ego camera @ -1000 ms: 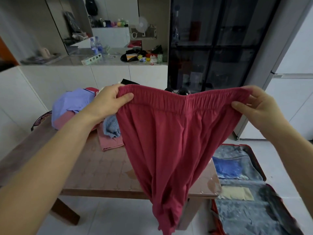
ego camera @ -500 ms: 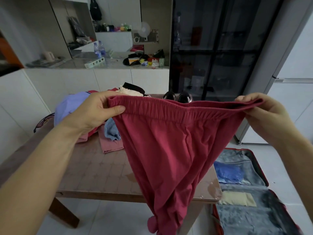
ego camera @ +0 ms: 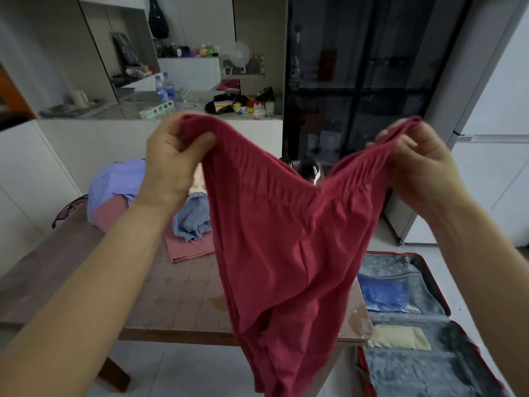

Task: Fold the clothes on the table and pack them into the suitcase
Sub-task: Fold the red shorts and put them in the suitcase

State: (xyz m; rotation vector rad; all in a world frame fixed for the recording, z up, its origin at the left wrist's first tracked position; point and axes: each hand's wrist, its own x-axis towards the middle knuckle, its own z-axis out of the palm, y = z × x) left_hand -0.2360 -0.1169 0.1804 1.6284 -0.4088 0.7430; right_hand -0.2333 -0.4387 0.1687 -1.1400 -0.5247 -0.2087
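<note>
Red trousers (ego camera: 286, 253) hang in the air in front of me, legs dangling past the table's near edge. My left hand (ego camera: 171, 161) grips the left end of the elastic waistband, and my right hand (ego camera: 418, 164) pinches the right end. The waistband sags in a V between them. On the brown table (ego camera: 171, 299) behind lie a lilac garment (ego camera: 114, 181), a blue knit piece (ego camera: 191, 222) and a pink cloth (ego camera: 189, 250). An open red suitcase (ego camera: 429, 296) lies on the floor at the right, holding a blue item (ego camera: 380, 293) and a cream item (ego camera: 400, 338).
A white counter (ego camera: 128, 110) with bottles and clutter runs behind the table. A dark glass cabinet (ego camera: 357, 81) stands at the back, a white fridge (ego camera: 492, 138) to its right. A pair of dark shoes (ego camera: 306, 167) sits at the table's far edge.
Both hands have risen and come closer together, so the waistband, stretched nearly straight before, now sags in the middle.
</note>
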